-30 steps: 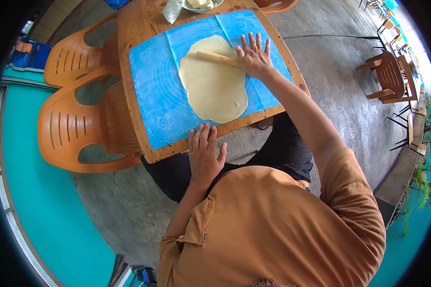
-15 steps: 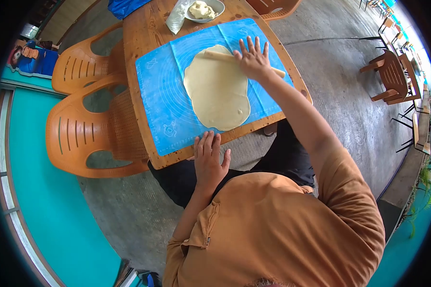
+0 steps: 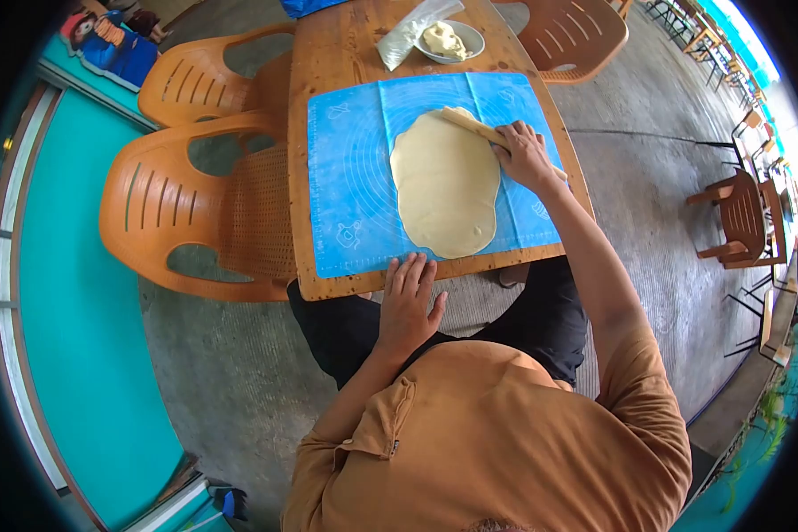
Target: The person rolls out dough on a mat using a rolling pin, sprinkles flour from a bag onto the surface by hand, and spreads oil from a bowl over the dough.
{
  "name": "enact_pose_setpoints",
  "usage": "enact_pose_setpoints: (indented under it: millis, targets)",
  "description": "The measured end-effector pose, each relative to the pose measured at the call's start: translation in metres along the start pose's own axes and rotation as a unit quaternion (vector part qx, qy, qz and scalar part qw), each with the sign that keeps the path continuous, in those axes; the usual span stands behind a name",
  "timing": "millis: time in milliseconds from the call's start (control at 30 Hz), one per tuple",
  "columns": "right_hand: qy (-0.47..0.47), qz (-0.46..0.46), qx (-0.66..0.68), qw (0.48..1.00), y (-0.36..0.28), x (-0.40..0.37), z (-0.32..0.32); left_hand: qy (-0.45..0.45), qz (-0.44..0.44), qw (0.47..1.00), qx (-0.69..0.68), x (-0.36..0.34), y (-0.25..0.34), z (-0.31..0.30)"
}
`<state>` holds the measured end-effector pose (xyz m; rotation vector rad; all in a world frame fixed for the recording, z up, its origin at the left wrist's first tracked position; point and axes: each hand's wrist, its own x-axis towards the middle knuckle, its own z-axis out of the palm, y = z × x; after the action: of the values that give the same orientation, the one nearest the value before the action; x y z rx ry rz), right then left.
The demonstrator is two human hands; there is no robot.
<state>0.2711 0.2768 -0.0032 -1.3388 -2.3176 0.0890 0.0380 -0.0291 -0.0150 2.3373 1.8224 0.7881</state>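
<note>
A thin, flattened sheet of pale dough [image 3: 446, 191] lies on a blue silicone mat [image 3: 350, 160] marked with white rings and drawings. Across the dough's far right edge rests a wooden rolling pin [image 3: 481, 129], slanting down to the right. My right hand [image 3: 525, 155] has its fingers curled over the pin's middle and hides part of it. At the near edge of the table, my left hand [image 3: 408, 306] lies flat with fingers stretched, the fingertips by the mat's border and close to the dough's lower edge.
Behind the mat, a bowl [image 3: 477, 44] with a lump of dough stands beside a clear plastic bag [image 3: 408, 40] of white contents on the wooden table [image 3: 337, 58]. Orange plastic chairs [image 3: 177, 208] flank the table's left side; another chair [image 3: 576, 35] is at the far right.
My right hand has gone from lying flat with spread fingers on the rolling pin to curling round it. The pin slants more steeply. The camera view has shifted; my left hand stays at the table edge.
</note>
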Motion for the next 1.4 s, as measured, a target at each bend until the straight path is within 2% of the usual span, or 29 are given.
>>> enact_pose_setpoints:
  millis: [100,233,433,467,600,700,800,900,1033,1233,1300,1400]
  targets:
    - [0.017,-0.030,-0.012,0.999,0.019,0.005,0.007,0.007,-0.002,1.000,-0.007,-0.001,0.001,0.000]
    - [0.027,-0.074,0.034,0.996,-0.026,0.002,-0.034,0.020,-0.012,1.000,-0.003,-0.002,0.000,0.001]
    - [-0.112,-0.198,0.127,0.966,-0.118,-0.065,-0.044,0.031,-0.013,0.999,-0.009,-0.002,0.003,0.002]
    - [-0.092,-0.218,0.131,0.963,-0.127,-0.075,-0.037,0.032,-0.011,0.999,-0.013,-0.002,0.005,0.001]
    - [-0.096,-0.227,0.138,0.959,-0.148,-0.088,-0.033,0.026,-0.034,0.998,-0.039,-0.005,0.005,0.000]
    - [-0.142,-0.186,0.131,0.963,-0.150,-0.094,-0.025,0.029,-0.033,0.999,-0.026,-0.006,0.005,0.000]
    - [-0.132,-0.203,0.120,0.963,-0.151,-0.097,-0.021,0.028,-0.024,0.999,-0.032,-0.007,0.001,0.003]
    - [-0.172,-0.165,0.123,0.963,-0.157,-0.094,-0.020,0.024,-0.018,0.999,-0.010,-0.006,0.002,0.003]
    - [-0.185,-0.145,0.063,0.970,-0.162,-0.082,-0.012,0.001,-0.014,1.000,-0.012,-0.007,0.003,0.001]
    - [-0.153,-0.153,-0.007,0.976,-0.161,-0.050,0.010,0.019,-0.016,1.000,-0.006,-0.008,0.000,0.007]
    - [-0.114,-0.146,-0.012,0.983,-0.159,-0.038,0.023,0.020,-0.018,1.000,-0.016,-0.007,0.001,0.007]
    - [-0.116,-0.133,-0.013,0.984,-0.160,-0.012,0.034,0.020,-0.020,0.999,-0.023,-0.008,-0.001,0.006]
